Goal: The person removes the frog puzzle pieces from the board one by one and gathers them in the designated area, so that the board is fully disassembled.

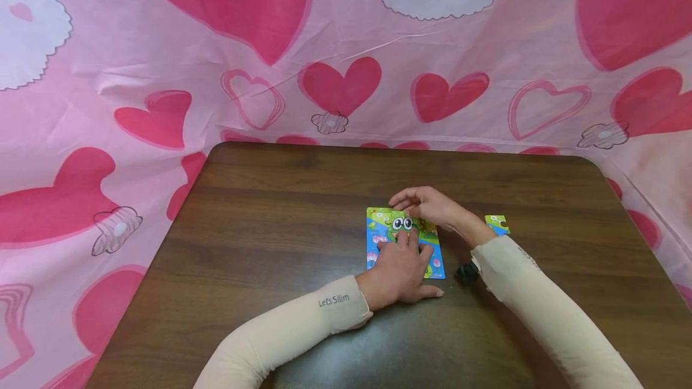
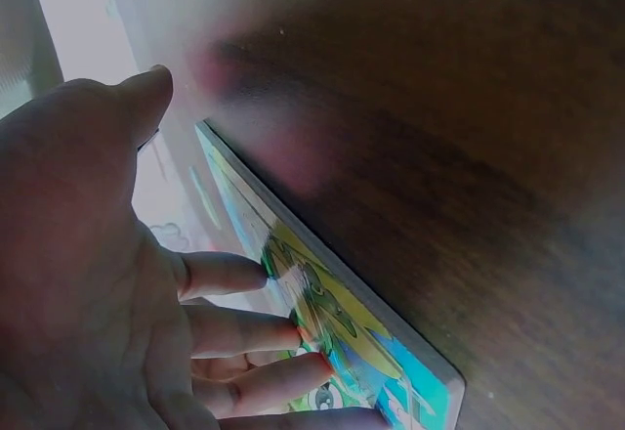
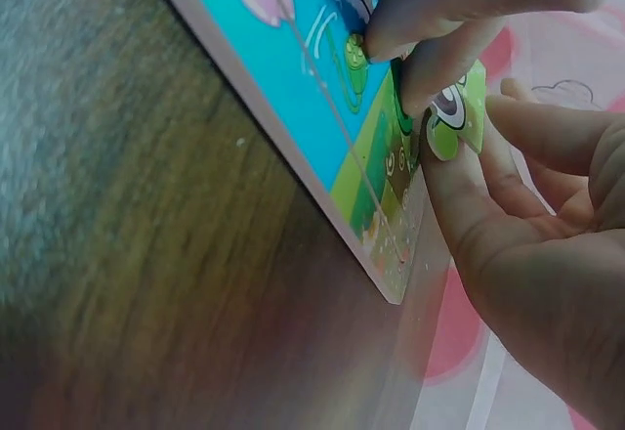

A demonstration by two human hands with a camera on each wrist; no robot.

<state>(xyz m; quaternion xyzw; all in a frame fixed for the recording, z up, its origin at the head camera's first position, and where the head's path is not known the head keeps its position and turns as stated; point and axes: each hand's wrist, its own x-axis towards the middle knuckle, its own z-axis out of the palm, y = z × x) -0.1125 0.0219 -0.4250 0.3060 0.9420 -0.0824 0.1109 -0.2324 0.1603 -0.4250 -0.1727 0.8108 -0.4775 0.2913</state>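
A flat jigsaw board [image 1: 373,239] with a green big-eyed cartoon animal on a blue and green ground lies on the brown table [image 1: 259,227]. My left hand [image 1: 397,272] reaches over its lower part, fingers extended and fingertips on the picture, thumb out to the side past the near edge. In the left wrist view these fingers [image 2: 244,332] are spread, with the fingertips at the board's surface. At the board's far right part, my right hand [image 1: 432,206] pinches a small green puzzle piece [image 3: 472,107] printed with an eye. That piece stands tilted above the board in the right wrist view.
Another green and blue puzzle piece [image 1: 497,224] lies on the table right of the board, beside the right forearm. A black wrist device [image 1: 467,273] sits under the right cuff. Pink heart-patterned cloth [image 1: 346,35] hangs behind the table.
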